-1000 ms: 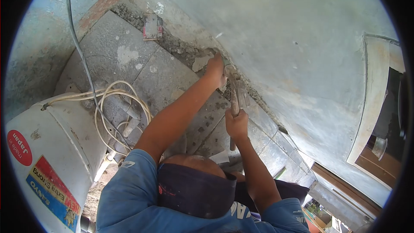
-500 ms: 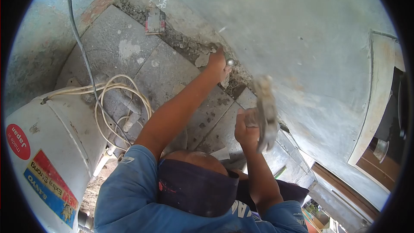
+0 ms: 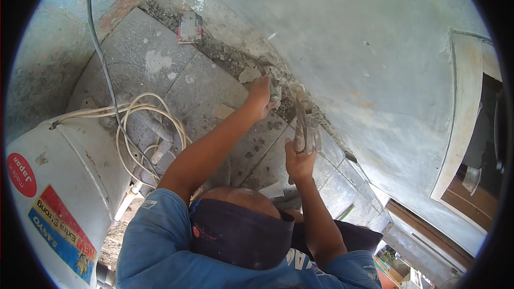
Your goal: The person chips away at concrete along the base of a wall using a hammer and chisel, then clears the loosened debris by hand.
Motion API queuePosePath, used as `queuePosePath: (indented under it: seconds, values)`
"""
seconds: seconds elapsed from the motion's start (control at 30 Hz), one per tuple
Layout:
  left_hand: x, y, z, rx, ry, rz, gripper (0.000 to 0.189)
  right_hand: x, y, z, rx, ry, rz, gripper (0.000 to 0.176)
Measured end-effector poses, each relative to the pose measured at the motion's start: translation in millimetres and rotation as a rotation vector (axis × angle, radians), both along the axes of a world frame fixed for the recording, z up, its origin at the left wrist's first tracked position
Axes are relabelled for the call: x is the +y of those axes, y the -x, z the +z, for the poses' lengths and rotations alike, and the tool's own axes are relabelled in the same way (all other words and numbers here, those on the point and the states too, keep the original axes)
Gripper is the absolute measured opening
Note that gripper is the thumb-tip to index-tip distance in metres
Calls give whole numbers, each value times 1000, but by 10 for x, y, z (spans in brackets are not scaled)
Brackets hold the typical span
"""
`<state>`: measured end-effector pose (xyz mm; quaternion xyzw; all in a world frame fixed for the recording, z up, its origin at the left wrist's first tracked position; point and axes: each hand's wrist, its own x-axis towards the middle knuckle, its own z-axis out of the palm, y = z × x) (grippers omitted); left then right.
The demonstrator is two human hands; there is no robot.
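My left hand (image 3: 261, 96) is closed round a short grey metal tool, probably a chisel (image 3: 274, 93), at the broken strip (image 3: 235, 60) where floor and wall meet. The tool's far end is hidden. My right hand (image 3: 301, 165) grips a hammer (image 3: 305, 123) with a worn, dusty head. The upper end of the hammer head is beside the broken strip, just right of the chisel and apart from my left hand. Loose mortar chunks (image 3: 249, 74) lie close to my left hand.
A white tank (image 3: 80, 150) with stickers stands at the left, near coiled cream hose (image 3: 152, 96) and a dark cable (image 3: 98, 48). A small red-and-grey box (image 3: 189, 28) sits by the wall (image 3: 375, 75). Grey tiles (image 3: 203, 88) cover the floor. A window frame (image 3: 463, 112) is at the right.
The hammer has come up and left, from a blurred position by the wall to beside the chisel. My left hand has shifted slightly down and left, and the chisel's round end no longer shows.
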<state>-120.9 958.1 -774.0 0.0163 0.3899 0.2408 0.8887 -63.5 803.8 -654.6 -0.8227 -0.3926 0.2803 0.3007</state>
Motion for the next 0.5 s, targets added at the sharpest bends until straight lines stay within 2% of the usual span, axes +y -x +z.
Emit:
queuePosePath:
  seconds: [0.03,0.07,0.1,0.17,0.2,0.27,0.3,0.37,0.4,0.47,0.5]
  values:
    - [-4,-16,56,0,1,-1,27,25,24,69,-67,-143,18,7]
    - [-3,-67,122,54,7,-12,27,49,29,126,-69,-143,19,7]
    - [-5,-103,164,107,15,-23,26,69,16,191,-188,-181,67,6]
    - [-27,-155,83,35,-15,-20,27,94,-52,321,-422,-180,216,7]
    - [-17,-177,60,-32,-48,-18,27,99,-87,336,-426,-181,218,7]
    - [96,-209,-11,-15,13,-37,27,99,-119,355,-511,-294,367,6]
    - [140,-200,7,5,72,-55,28,118,-102,352,-513,-293,367,6]
    - [176,-163,50,15,82,-47,27,186,-49,334,-662,-524,376,7]
    - [211,-148,63,28,92,-34,26,172,-38,335,-663,-529,378,7]
    - [220,-170,-32,-10,112,-6,25,22,28,361,-371,-150,207,8]
    - [219,-164,-62,-48,129,18,24,-18,76,381,-383,-30,108,13]
